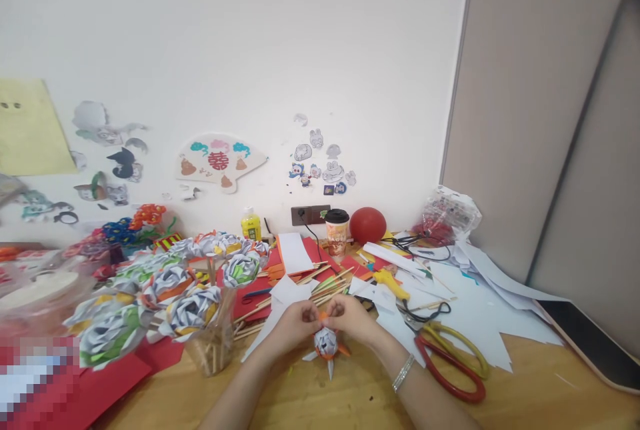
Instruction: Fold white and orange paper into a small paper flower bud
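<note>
A small paper flower (326, 345) with white and orange petals is held between my two hands, low over the wooden table. My left hand (299, 321) pinches its upper left edge with thumb and forefinger. On the opposite side, my right hand (351, 317) pinches the upper right edge, and a bracelet circles that wrist. Pointed white and orange petals stick out below the flower's tight centre. Behind the hands lie several thin wooden sticks (330, 289) and cut pieces of white paper (290, 291).
Finished paper flowers (193, 310) stand in a clear cup (215, 343) at left. Scissors (453, 363) and a yellow glue gun (393, 283) lie right. Behind are a lidded coffee cup (337, 233), a red balloon (368, 225) and a yellow-labelled bottle (251, 225). A phone or tablet (595, 343) rests far right.
</note>
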The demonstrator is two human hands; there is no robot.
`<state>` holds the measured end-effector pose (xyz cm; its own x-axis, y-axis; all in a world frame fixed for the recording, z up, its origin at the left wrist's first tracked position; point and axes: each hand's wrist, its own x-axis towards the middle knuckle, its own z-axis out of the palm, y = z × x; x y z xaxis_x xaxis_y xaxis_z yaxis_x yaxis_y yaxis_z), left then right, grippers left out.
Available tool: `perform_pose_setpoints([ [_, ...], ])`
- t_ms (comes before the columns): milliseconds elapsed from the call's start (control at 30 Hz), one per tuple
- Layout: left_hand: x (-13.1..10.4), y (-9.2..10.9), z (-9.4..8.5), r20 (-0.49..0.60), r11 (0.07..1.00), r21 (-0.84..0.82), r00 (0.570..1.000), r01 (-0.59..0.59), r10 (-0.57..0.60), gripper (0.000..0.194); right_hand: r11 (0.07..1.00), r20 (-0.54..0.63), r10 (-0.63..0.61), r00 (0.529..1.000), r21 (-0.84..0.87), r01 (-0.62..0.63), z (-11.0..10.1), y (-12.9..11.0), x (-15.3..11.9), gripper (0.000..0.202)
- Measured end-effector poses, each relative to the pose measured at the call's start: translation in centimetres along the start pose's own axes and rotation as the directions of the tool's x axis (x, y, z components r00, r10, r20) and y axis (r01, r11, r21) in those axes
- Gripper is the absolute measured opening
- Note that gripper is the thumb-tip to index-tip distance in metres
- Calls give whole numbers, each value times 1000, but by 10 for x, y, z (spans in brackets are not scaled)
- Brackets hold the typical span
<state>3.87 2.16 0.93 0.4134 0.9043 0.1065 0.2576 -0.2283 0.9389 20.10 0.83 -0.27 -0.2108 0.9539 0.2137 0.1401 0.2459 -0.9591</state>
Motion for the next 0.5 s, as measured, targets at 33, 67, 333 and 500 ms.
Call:
perform_pose_setpoints([
  [33,0,-1,1,-9,1000,7,1000,0,0,17,1000,-10,-7,1000,-15,7,1,1,0,10],
  [67,0,-2,2,-20,1000,16,1000,1,0,15,999,-20,-14,1000,-32,14,1,1,0,11],
  [333,0,-3,9,-89,996,86,996,11,-3,12,988,6,-65,998,-143,65,-1,-1,0,10],
  [500,-3,15,3,-76,995,101,997,2,6,12,981,32,-89,995,-168,94,-6,-11,-1,9],
])
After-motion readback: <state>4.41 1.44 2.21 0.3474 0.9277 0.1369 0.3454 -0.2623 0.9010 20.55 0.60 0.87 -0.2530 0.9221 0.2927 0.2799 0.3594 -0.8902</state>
